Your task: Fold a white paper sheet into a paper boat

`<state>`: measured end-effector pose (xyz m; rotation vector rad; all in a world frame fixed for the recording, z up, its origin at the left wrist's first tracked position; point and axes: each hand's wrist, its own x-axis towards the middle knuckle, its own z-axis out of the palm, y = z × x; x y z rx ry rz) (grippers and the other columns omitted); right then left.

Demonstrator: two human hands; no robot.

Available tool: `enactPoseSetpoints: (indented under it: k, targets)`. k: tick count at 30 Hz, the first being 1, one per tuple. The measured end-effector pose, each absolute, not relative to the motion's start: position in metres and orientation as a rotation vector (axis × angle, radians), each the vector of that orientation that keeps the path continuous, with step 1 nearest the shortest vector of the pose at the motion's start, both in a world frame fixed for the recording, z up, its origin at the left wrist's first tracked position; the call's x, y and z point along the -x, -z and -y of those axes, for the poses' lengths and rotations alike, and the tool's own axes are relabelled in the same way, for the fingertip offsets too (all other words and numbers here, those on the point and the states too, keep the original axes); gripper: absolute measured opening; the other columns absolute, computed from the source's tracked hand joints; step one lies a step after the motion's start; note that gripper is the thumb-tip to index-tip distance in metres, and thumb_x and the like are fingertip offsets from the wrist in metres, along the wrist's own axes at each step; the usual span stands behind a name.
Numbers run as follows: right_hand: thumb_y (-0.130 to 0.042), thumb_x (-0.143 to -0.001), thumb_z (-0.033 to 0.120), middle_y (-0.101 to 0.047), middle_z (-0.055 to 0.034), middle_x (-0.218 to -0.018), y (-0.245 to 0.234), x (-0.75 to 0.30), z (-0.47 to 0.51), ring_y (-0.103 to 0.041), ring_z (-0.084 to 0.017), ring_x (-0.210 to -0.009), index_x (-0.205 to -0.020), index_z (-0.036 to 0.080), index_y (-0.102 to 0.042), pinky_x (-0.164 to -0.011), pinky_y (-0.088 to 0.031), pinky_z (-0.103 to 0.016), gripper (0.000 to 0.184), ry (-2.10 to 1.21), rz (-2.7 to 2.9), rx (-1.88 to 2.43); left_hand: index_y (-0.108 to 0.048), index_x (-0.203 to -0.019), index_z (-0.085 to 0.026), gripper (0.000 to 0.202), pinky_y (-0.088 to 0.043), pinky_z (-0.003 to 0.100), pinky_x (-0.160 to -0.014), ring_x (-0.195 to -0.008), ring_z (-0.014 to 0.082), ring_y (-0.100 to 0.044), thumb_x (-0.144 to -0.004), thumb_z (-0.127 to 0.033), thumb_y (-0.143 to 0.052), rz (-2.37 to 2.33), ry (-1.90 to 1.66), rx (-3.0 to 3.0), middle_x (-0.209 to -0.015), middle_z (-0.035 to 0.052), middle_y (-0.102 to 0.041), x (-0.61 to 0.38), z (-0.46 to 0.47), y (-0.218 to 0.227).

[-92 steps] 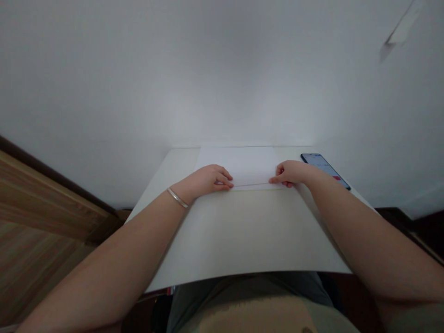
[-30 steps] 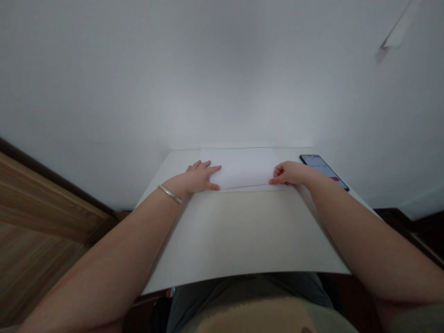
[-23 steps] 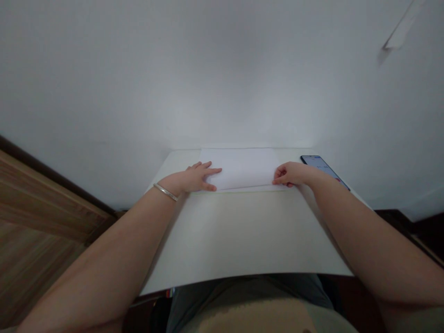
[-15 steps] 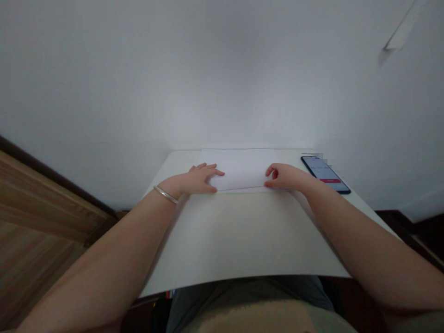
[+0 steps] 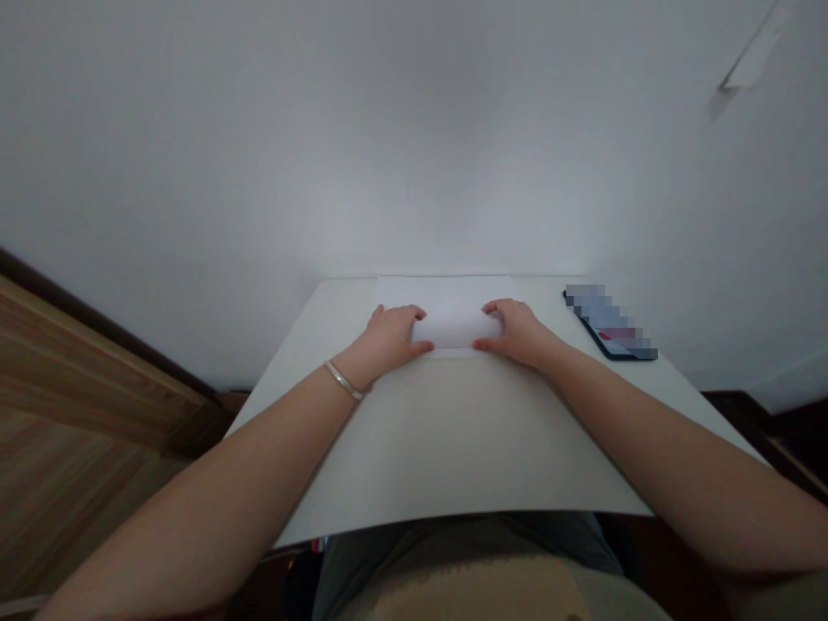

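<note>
Paper on table — wall behind

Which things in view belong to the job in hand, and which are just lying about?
In the job:
white paper, with left grip and right grip on it
white table beneath it

Apparently not:
smartphone, on the table's right side, untouched
silver bangle, worn on the left wrist

Left hand and right hand partly hide the paper.
</note>
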<state>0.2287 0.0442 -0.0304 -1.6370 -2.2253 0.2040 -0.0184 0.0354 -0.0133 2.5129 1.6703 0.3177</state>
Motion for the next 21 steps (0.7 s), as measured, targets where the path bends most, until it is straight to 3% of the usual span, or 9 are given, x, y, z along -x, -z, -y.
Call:
enactPoseSetpoints:
  k: [3,6,9,14,21]
  targets:
    - [-0.074,-0.066,0.037,-0.064,-0.0109,-0.112,0.025,-0.226,-0.039,-0.057,-0.025,-0.102,-0.11,0.016,-0.06,-0.087,-0.043,-0.034,0.051,-0.271,2.191,1.624,-0.056,-0.115,-0.015,0.049,-0.046,0.039,-0.089,-0.096,0.0272,-0.062,-0.075,-0.042,-0.065,-1.65,-0.385,-2.51,-0.105,0.0107,-0.067,0.018,-0.034,0.009]
    - [-0.067,-0.073,0.033,-0.068,-0.0067,-0.101,0.018,-0.225,-0.035,-0.059,-0.022,-0.091,-0.102,0.02,-0.061,-0.078,-0.043,-0.031,0.033,-0.293,2.168,1.623,-0.06,-0.106,-0.017,0.035,-0.048,0.035,-0.078,-0.089,0.0251,-0.062,-0.08,-0.041,-0.058,-1.591,-0.426,-2.565,-0.1,0.009,-0.067,0.019,-0.032,0.006]
    - [-0.06,-0.079,0.029,-0.069,-0.0065,-0.097,0.014,-0.228,-0.035,-0.059,-0.022,-0.093,-0.096,0.021,-0.065,-0.082,-0.041,-0.031,0.02,-0.159,2.159,1.613,-0.063,-0.098,-0.019,0.025,-0.047,0.032,-0.075,-0.086,0.0227,-0.061,-0.083,-0.035,-0.052,-1.54,-0.469,-2.59,-0.095,0.0065,-0.067,0.02,-0.029,0.002]
    - [-0.055,-0.084,0.03,-0.071,-0.0078,-0.098,0.015,-0.236,-0.04,-0.059,-0.024,-0.096,-0.095,0.02,-0.07,-0.088,-0.039,-0.036,0.021,0.033,2.138,1.612,-0.064,-0.098,-0.02,0.022,-0.045,0.029,-0.068,-0.079,0.0185,-0.061,-0.082,-0.029,-0.051,-1.504,-0.466,-2.6,-0.091,0.0035,-0.068,0.022,-0.027,-0.002]
    - [-0.061,-0.079,0.022,-0.068,-0.0072,-0.104,0.019,-0.242,-0.043,-0.055,-0.026,-0.1,-0.098,0.02,-0.068,-0.09,-0.039,-0.04,0.02,0.222,2.072,1.414,-0.065,-0.097,-0.018,0.022,-0.045,0.028,-0.071,-0.08,0.0183,-0.061,-0.085,-0.024,-0.048,-1.457,-0.389,-2.778,-0.09,0.0049,-0.066,0.024,-0.028,0.001]
